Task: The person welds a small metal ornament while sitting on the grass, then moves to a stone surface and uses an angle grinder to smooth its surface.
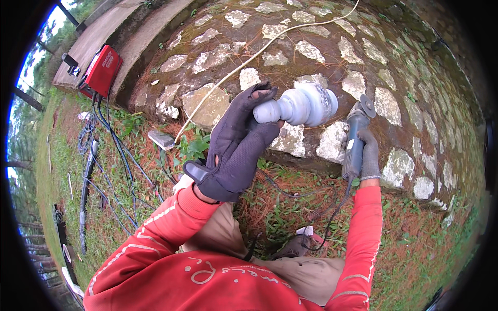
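Wearing a dark padded glove, my left hand [236,140] is closed round the narrow, rounded end of a whitish-grey turned metal piece [306,105], shaped like a baluster with stacked bulges. Its wide end points right, raised in front of the stone paving. In my right hand [369,153], gloved in grey, is an angle grinder [355,140] gripped by its blue-grey body. The grinder's disc [367,105] faces up and away, apart from the metal piece. A dark cord runs from the grinder's lower end down toward my legs.
A red welding machine [102,70] stands by the concrete step at the far left, with several cables trailing over the grass. A grey extension socket [162,140] lies on the ground, its pale cord [233,70] crossing the stone paving [397,166]. A black pipe [87,199] lies farther left.
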`<action>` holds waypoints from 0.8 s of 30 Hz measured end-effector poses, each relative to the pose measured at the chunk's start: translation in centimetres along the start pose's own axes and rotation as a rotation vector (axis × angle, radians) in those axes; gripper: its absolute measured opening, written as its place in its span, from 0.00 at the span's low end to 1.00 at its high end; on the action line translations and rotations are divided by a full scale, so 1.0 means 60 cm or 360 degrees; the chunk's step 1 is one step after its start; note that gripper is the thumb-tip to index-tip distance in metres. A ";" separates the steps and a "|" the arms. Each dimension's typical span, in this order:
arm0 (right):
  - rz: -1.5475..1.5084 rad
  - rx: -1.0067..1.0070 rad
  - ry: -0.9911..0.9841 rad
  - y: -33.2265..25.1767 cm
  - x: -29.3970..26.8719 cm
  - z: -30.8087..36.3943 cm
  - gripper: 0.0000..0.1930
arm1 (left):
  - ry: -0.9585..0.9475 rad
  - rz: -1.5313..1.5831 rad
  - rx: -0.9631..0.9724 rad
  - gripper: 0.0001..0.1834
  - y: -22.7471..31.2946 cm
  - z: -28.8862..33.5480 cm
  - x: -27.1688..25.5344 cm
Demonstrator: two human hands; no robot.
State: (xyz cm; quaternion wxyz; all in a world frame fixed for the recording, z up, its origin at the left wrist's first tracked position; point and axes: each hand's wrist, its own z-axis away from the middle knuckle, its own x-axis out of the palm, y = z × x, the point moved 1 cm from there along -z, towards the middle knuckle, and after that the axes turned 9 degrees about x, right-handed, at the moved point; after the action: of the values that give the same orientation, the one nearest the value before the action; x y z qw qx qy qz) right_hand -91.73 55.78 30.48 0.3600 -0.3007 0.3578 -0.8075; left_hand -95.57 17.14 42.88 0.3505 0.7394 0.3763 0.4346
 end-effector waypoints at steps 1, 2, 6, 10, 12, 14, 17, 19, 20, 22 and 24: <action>-0.0105 0.0023 -0.0022 0.001 -0.007 -0.002 0.27 | -0.0001 0.0008 -0.0002 0.32 -0.001 -0.001 0.002; -0.0107 0.0029 -0.0024 0.003 -0.002 0.003 0.27 | 0.0002 -0.0007 -0.0007 0.32 0.000 -0.001 0.001; -0.0098 -0.0013 0.0051 0.000 -0.011 -0.004 0.25 | 0.0028 0.0023 0.0030 0.31 -0.002 0.000 0.003; -0.0079 0.0095 0.0089 0.004 -0.007 -0.018 0.21 | 0.0096 -0.0027 -0.0006 0.32 0.002 0.003 0.005; 0.0013 0.0025 0.0144 -0.003 -0.013 -0.029 0.21 | 0.0055 -0.0062 -0.0099 0.32 0.004 0.003 0.002; 0.0103 -0.0034 0.0192 -0.006 -0.014 -0.034 0.21 | 0.0058 -0.0065 -0.0056 0.33 -0.004 0.003 0.002; 0.0445 -0.0119 0.0339 -0.009 -0.016 -0.038 0.24 | 0.0077 -0.0079 -0.0034 0.33 -0.009 0.001 0.001; 0.0561 -0.0186 0.0444 -0.010 -0.025 -0.042 0.31 | 0.0090 -0.0075 -0.0052 0.33 -0.010 -0.001 0.003; 0.0559 -0.0178 0.0442 -0.010 -0.021 -0.040 0.31 | 0.0071 -0.0088 -0.0048 0.33 -0.010 -0.001 0.001; 0.0817 -0.0150 0.0514 -0.015 -0.016 -0.034 0.38 | 0.0052 -0.0103 -0.0050 0.32 -0.010 -0.001 0.000; 0.0980 -0.0144 0.0588 -0.020 -0.014 -0.026 0.41 | 0.0061 -0.0136 -0.0063 0.32 -0.009 0.000 0.002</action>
State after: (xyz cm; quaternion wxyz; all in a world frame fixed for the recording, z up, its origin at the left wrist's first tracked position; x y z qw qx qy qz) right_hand -92.86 57.58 30.34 0.5019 -0.0433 0.5259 -0.6853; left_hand -95.64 17.49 42.49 0.3760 0.7072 0.4053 0.4406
